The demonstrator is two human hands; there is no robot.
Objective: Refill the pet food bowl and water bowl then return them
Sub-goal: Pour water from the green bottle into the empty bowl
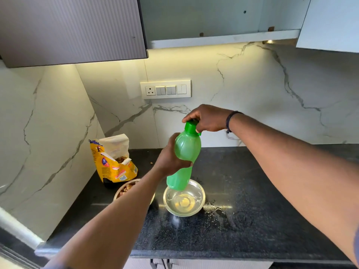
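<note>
Water bowl [184, 199] sits mid-counter w/ water in it, food bowl [127, 189] touching its left side, already full of kibble. Left hand [169, 158] wraps the green bottle [184, 154] held above the bowl; right hand [206, 118] fingers pinch the cap [191, 126]. Looks like capping step imo. Next: set the bottle down, carry both bowls back w/o sloshing.

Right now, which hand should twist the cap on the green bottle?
Right. The right hand already grips the cap, while the left hand holds the bottle steady above the water bowl.
</note>
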